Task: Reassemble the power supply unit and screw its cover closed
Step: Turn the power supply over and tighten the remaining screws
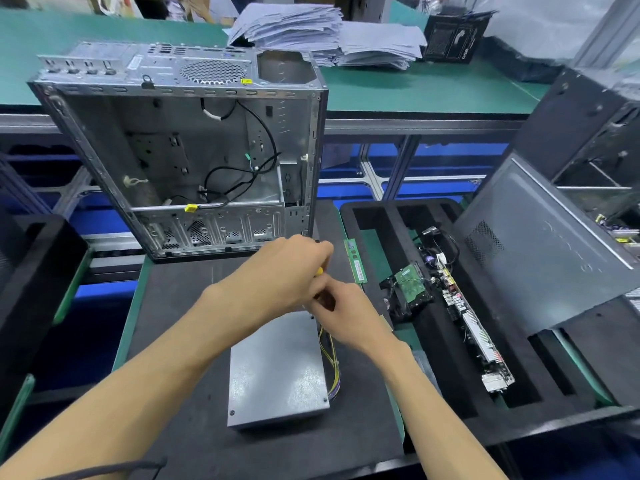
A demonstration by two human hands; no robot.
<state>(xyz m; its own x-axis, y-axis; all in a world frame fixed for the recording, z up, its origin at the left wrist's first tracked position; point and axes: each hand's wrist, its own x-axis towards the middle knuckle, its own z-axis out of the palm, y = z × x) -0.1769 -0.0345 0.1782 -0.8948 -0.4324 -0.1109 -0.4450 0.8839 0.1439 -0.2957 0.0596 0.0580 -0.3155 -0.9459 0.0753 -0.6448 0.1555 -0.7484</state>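
Observation:
The grey metal power supply unit (277, 372) lies flat on the black mat, cover on top, with yellow and purple wires (331, 362) spilling from its right side. My left hand (287, 271) grips a screwdriver with a yellow handle (320, 270), which is mostly hidden under the fingers. My right hand (346, 313) is curled around the screwdriver's lower part, just above the unit's far right corner. The tip and the screw are hidden. Screws show at the cover's near corners.
An empty computer case (194, 150) stands upright behind the unit. To the right, a black foam tray (519, 393) holds a motherboard (474, 327) and a hard drive (408, 282); a RAM stick (355, 261) lies beside it. A grey side panel (540, 258) leans at the right.

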